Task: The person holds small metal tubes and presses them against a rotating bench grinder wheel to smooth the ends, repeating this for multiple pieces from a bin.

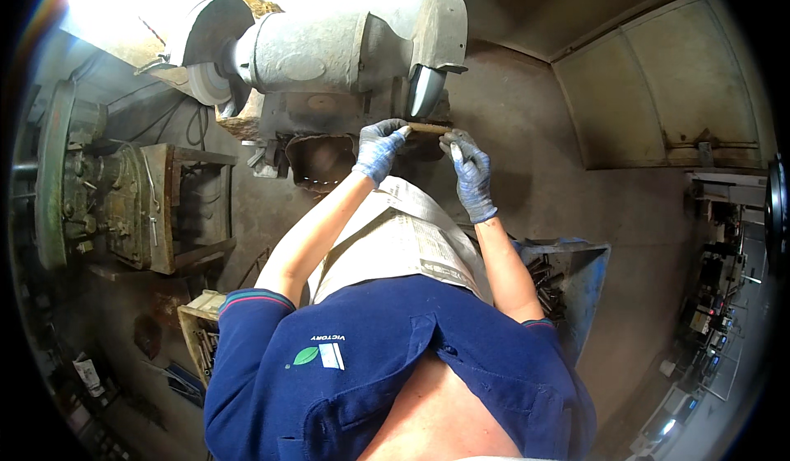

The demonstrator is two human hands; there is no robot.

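Observation:
A bench grinder [309, 53] with a grey motor housing stands in front of me. Both my hands wear blue-grey work gloves. A thin, brownish bar [429, 128] lies crosswise between them, just below the right-hand grinding wheel [426, 90]. My left hand [381, 150] is closed on the bar's left end, and my right hand [471, 173] pinches its right end. Whether the bar touches the wheel I cannot tell. At the grinder's left end sits a second, pale wheel [209, 84], partly under its guard.
A green machine [99, 189] stands at the left. Beside my right elbow is a blue-edged metal bin [588, 288] with dark rods; by my left elbow, a wooden box [197, 329] holds metal pieces. A dark, open container [322, 163] sits below the grinder. Metal cabinets [675, 82] stand at the far right.

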